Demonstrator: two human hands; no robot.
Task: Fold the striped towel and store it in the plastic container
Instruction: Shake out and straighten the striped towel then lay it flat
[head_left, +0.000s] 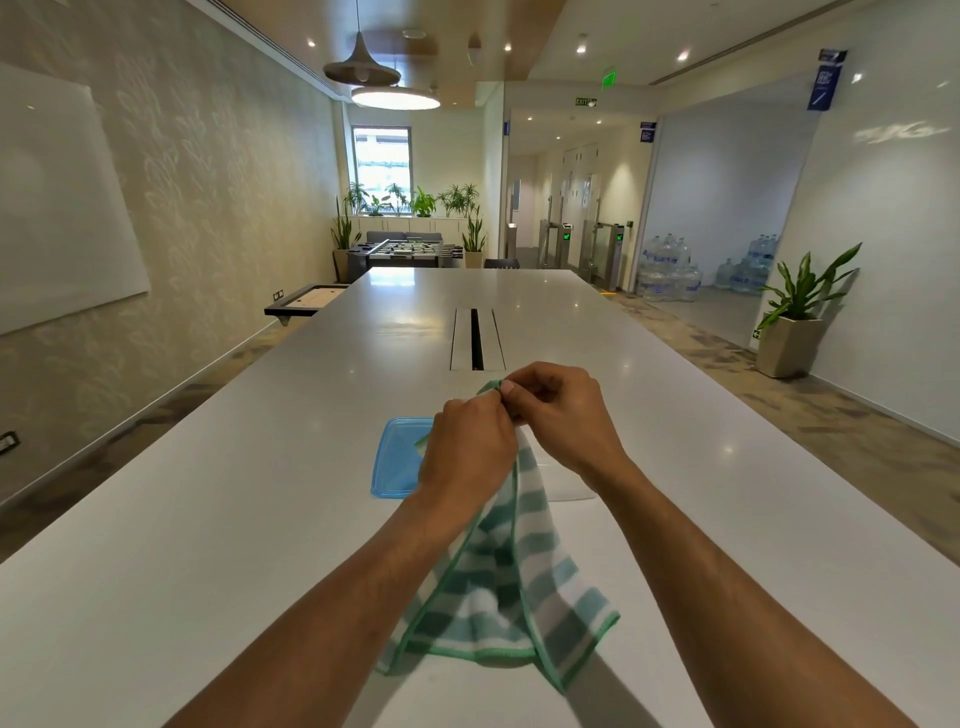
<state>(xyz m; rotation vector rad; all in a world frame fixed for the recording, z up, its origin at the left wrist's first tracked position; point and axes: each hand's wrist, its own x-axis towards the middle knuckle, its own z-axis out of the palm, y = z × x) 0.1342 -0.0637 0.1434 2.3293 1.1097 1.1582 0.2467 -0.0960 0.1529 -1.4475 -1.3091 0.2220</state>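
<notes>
Where the long white worktop (208, 519) runs away toward the far window, the things lie near its middle line. Furthest left is a blue plastic lid (397, 457), flat on the surface, its right edge hidden behind the left hand (467, 447). That hand is raised above the worktop with its back to us, fingers curled and pinched shut on the top edge of the striped towel (514, 582). Just beside it, touching at the fingertips, the right hand (556, 410) is likewise closed, nipping the same upper corner of the cloth between thumb and forefinger.

The towel, white with teal bands and a green stitched hem, hangs down from the two hands in loose folds between the forearms. Its lower corners trail close to the worktop near the person; I cannot tell whether they touch it.

Behind the right wrist, a pale clear edge shows on the worktop: it may be the plastic container (571, 491), though most of it is covered by the arm and the cloth. Beyond the hands, a cable slot (475, 340) is set into the surface.
</notes>
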